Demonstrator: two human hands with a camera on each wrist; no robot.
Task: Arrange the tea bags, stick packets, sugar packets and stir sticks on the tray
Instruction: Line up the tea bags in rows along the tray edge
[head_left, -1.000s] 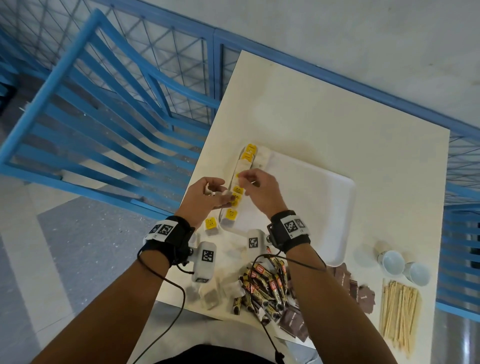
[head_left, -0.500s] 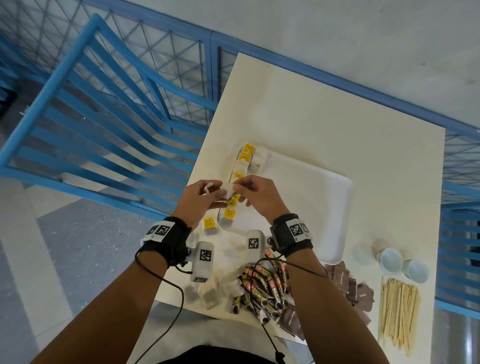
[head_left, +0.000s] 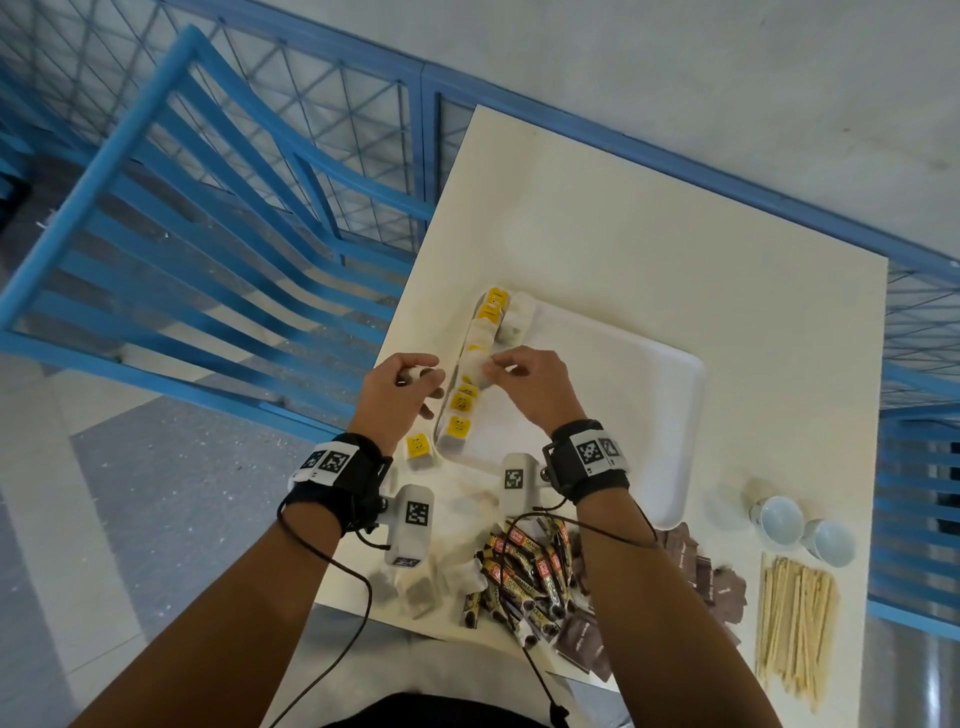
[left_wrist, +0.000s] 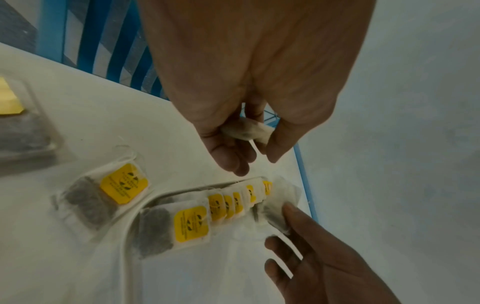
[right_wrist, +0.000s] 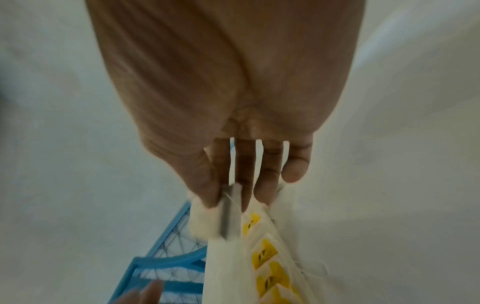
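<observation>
A white tray lies on the table, with a row of yellow-tagged tea bags overlapping along its left rim. My right hand is over the middle of that row and pinches a tea bag between thumb and fingers, standing it against the others. My left hand hovers just left of the tray rim; it grips a crumpled tea bag in its curled fingers. One more tea bag lies on the table beside the tray's near left corner.
Near the table's front edge lie loose tea bags, a heap of stick packets and brown sugar packets. Wooden stir sticks and two paper cups sit at the right. A blue railing borders the left.
The hands met over the near part of the row; now they are apart. The right hand has carried a tea bag up to the row's middle, and the left has drawn off to the left.
</observation>
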